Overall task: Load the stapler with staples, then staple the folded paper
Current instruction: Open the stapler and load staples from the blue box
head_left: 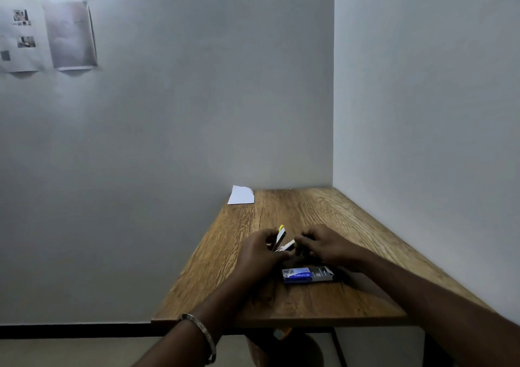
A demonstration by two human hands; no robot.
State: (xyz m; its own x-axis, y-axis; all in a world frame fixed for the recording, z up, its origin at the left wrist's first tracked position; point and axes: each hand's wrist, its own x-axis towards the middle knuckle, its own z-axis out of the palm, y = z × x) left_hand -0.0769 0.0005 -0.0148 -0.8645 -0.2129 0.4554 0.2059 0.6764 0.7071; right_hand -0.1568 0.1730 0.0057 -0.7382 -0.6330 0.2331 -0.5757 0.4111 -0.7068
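I see the stapler (282, 240) hinged open above the middle of the wooden table (323, 214), my left hand (260, 251) curled round its rear, my right hand (323, 244) pinching at its front end. Staple box (308, 274), blue, drawer slid partly out, lies just nearer me, under the right wrist. Folded paper (241, 195) sits well apart at the table's far left corner; bracelet (201, 335) on left wrist.

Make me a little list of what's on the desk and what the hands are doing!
desk: wooden, set in a corner
stapler: hinged open, held above the desk
left hand: grips the stapler
right hand: fingers at the stapler's front part
staple box: blue, tray slid partly out, near the hands
paper: white, at the far left corner, untouched
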